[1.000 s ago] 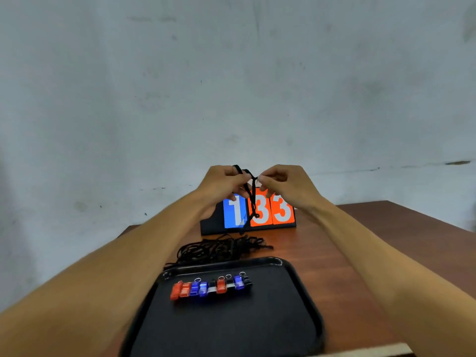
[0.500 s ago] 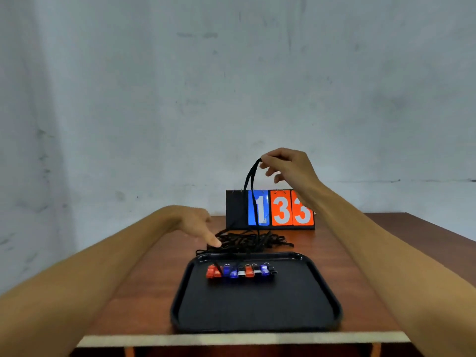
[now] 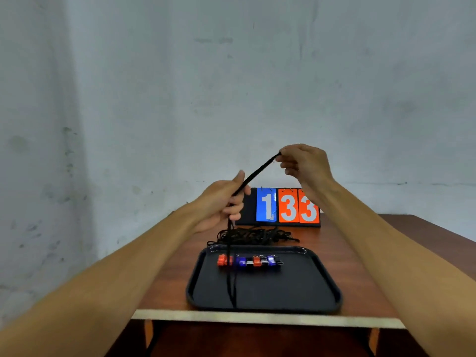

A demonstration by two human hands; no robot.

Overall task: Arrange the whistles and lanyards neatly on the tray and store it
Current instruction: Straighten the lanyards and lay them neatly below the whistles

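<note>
The black tray [image 3: 283, 287] sits at the worktop's [image 3: 167, 287] near edge, with the whistles [image 3: 249, 261] in a row across its far part. One lanyard [image 3: 257, 173] dangles over the tray from my left hand [image 3: 221, 202], which is curled round it, and runs up to my right hand's [image 3: 304, 163] pinch. Beyond lie the tangled lanyards [image 3: 257, 235], then a scoreboard [image 3: 287, 206].

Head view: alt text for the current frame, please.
Both hands hold one black lanyard taut above a wooden table, right hand pinching the upper end, left hand gripping lower. Below, a black tray holds a row of whistles; tangled lanyards and a scoreboard lie behind.
</note>
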